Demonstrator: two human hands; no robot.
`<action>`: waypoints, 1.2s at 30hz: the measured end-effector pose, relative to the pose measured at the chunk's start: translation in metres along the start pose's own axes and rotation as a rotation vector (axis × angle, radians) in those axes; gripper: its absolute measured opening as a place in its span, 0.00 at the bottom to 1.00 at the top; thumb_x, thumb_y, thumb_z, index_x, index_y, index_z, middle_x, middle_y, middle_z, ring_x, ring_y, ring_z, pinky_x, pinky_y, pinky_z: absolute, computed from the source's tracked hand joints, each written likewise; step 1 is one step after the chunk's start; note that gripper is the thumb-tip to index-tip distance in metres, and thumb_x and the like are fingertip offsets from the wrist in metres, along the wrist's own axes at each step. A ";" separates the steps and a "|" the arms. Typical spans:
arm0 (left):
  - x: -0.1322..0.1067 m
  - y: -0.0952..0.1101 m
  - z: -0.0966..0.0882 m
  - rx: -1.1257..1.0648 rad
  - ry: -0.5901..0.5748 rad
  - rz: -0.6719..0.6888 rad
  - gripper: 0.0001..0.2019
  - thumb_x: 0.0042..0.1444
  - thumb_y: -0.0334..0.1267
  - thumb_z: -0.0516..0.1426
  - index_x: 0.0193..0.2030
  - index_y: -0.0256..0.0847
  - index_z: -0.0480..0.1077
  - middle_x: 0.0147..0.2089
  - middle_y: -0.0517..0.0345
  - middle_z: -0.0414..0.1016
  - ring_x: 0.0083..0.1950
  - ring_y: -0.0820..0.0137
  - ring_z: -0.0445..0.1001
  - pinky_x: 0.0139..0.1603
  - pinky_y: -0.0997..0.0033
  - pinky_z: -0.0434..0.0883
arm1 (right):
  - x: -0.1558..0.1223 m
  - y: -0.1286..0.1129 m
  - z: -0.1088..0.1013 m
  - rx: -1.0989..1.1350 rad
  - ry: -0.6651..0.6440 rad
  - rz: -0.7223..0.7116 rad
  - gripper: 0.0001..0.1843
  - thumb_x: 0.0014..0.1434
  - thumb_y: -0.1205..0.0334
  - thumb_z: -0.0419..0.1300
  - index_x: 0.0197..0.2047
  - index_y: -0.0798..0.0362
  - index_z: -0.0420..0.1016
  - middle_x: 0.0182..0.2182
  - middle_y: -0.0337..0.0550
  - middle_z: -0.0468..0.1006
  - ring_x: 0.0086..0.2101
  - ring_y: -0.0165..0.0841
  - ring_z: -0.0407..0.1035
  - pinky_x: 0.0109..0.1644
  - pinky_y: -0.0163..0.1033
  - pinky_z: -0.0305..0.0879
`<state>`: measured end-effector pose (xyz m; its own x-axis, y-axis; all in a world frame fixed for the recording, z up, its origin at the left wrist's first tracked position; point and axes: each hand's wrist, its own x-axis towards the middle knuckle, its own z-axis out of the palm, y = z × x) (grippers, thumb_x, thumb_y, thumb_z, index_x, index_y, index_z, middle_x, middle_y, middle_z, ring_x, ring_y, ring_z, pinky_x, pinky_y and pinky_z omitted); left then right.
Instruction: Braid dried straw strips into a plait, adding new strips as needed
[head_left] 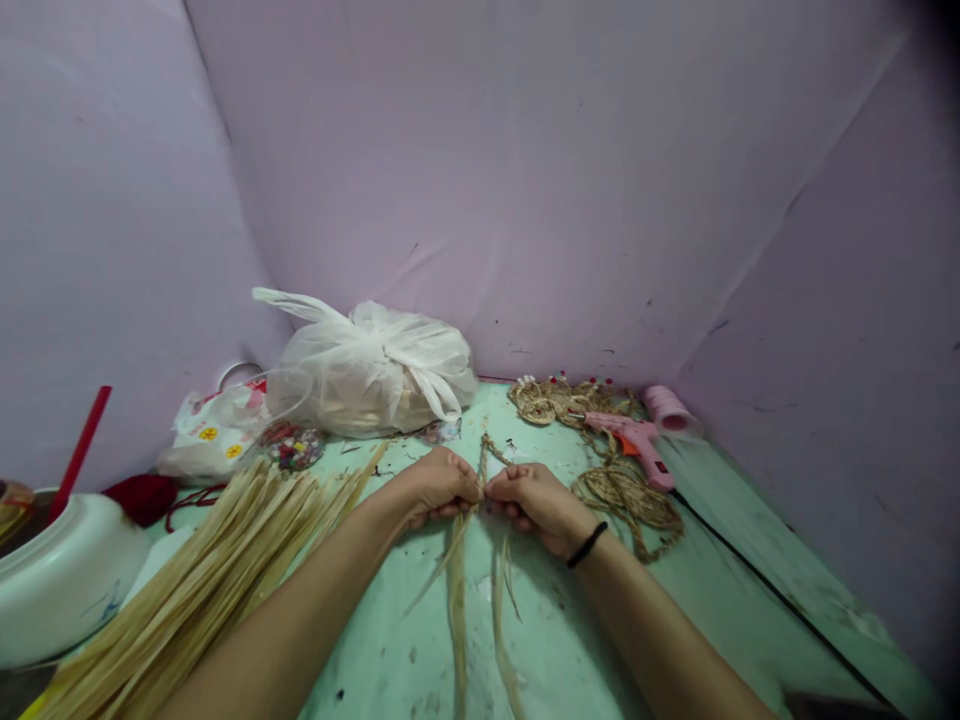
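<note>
My left hand [447, 488] and my right hand [537, 503] meet near the middle of the green tabletop, both pinched closed on a twisted fiber cord [484, 455]. The cord's finished part runs away from me beyond the fingertips and bends back toward the right hand. Below the hands, loose flat fiber strands [457, 620] trail toward me in two bundles. A thick bundle of pale dried fiber strips [225, 560] lies left of my left forearm. Right of my right hand rests a coil of brown twisted rope [630, 500].
A pink glue gun [634, 440] with a black cable lies at the right, near a pink thread spool [673, 412] and coiled rope pieces [551, 402]. A knotted white plastic bag [375, 370] stands at the back wall. At far left sits a white pot [67, 580].
</note>
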<state>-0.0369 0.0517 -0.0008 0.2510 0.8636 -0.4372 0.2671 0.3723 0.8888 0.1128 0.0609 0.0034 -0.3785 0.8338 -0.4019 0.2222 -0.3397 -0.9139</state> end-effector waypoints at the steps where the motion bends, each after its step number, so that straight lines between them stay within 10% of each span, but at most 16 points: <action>1: 0.000 -0.001 -0.002 0.018 -0.012 -0.007 0.05 0.34 0.35 0.55 0.19 0.37 0.65 0.12 0.66 0.58 0.10 0.81 0.50 0.10 0.78 0.42 | 0.000 0.002 0.001 0.020 -0.002 -0.009 0.05 0.42 0.71 0.53 0.17 0.58 0.63 0.10 0.31 0.60 0.12 0.18 0.48 0.13 0.25 0.41; 10: -0.007 0.010 0.001 -0.001 0.088 -0.043 0.04 0.32 0.34 0.55 0.16 0.36 0.63 0.10 0.68 0.54 0.10 0.83 0.46 0.11 0.79 0.40 | -0.013 0.007 0.003 0.047 -0.090 0.033 0.05 0.48 0.65 0.55 0.26 0.59 0.67 0.20 0.39 0.70 0.17 0.22 0.61 0.16 0.26 0.53; 19: -0.001 0.001 -0.004 -0.062 0.043 -0.052 0.04 0.31 0.34 0.55 0.16 0.35 0.63 0.11 0.66 0.55 0.11 0.83 0.47 0.11 0.79 0.38 | -0.047 0.017 -0.001 -0.613 0.341 -0.095 0.15 0.50 0.53 0.53 0.22 0.56 0.68 0.19 0.42 0.71 0.21 0.28 0.63 0.22 0.31 0.52; 25: -0.001 0.001 -0.007 -0.030 0.014 -0.059 0.05 0.31 0.34 0.56 0.17 0.34 0.65 0.11 0.66 0.56 0.11 0.83 0.47 0.12 0.79 0.39 | -0.084 0.031 0.026 -0.962 0.295 -0.029 0.10 0.44 0.55 0.58 0.24 0.53 0.74 0.24 0.45 0.75 0.26 0.32 0.66 0.27 0.34 0.50; 36: -0.003 0.002 -0.005 0.004 0.001 -0.044 0.06 0.31 0.36 0.56 0.17 0.35 0.64 0.11 0.66 0.56 0.11 0.82 0.47 0.12 0.77 0.39 | -0.082 0.033 0.016 -0.867 0.139 -0.045 0.09 0.42 0.65 0.55 0.22 0.56 0.76 0.20 0.43 0.75 0.22 0.28 0.63 0.25 0.31 0.49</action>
<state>-0.0419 0.0511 0.0030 0.2382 0.8469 -0.4754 0.2816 0.4083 0.8684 0.1371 -0.0253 0.0051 -0.3029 0.9030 -0.3047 0.8353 0.0976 -0.5411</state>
